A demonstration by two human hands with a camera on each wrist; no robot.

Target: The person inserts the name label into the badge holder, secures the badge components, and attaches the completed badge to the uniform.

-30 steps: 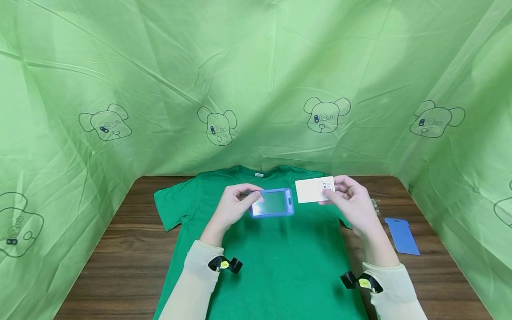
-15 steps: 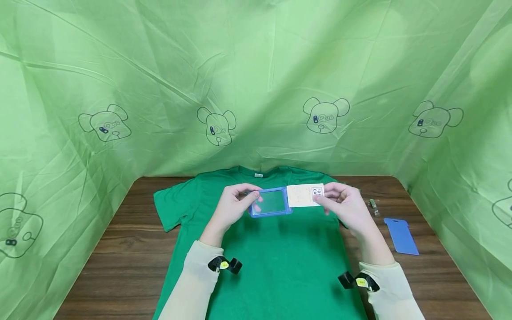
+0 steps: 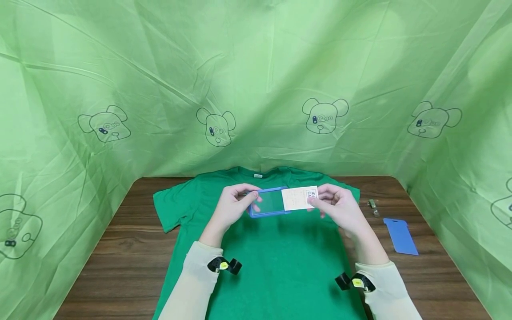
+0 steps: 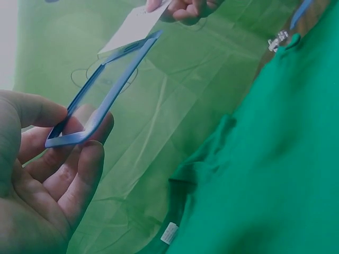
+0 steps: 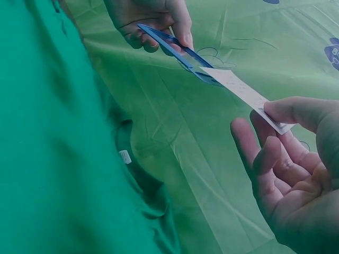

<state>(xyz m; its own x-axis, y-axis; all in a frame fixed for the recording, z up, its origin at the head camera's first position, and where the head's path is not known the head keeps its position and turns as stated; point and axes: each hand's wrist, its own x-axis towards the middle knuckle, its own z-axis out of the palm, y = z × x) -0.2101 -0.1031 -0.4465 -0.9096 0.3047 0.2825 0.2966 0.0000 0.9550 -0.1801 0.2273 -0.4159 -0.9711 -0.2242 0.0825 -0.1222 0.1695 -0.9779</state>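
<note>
My left hand [image 3: 236, 205] pinches one end of a blue-framed badge holder [image 3: 269, 214] with a clear window, thumb on top and fingers beneath. In the left wrist view the holder's blue frame [image 4: 114, 98] slants up and away from the fingers. A white ID card [image 3: 296, 198] is pinched at its printed end by my right hand [image 3: 338, 206]. Its free end overlaps the holder's right end, the one with the slot. In the right wrist view the card [image 5: 238, 89] lies over that end of the frame. Both things are held above the green T-shirt [image 3: 276, 262].
The T-shirt lies spread on a dark wooden table [image 3: 132, 249]. At the right are a blue flat plate [image 3: 401, 236] with a slot and a small metal-and-clear clip [image 3: 373, 207]. Green cloth walls [image 3: 260, 80] enclose the back and sides.
My right hand has moved left with the card, from apart to overlapping the holder's right end. The left hand and the holder have barely moved.
</note>
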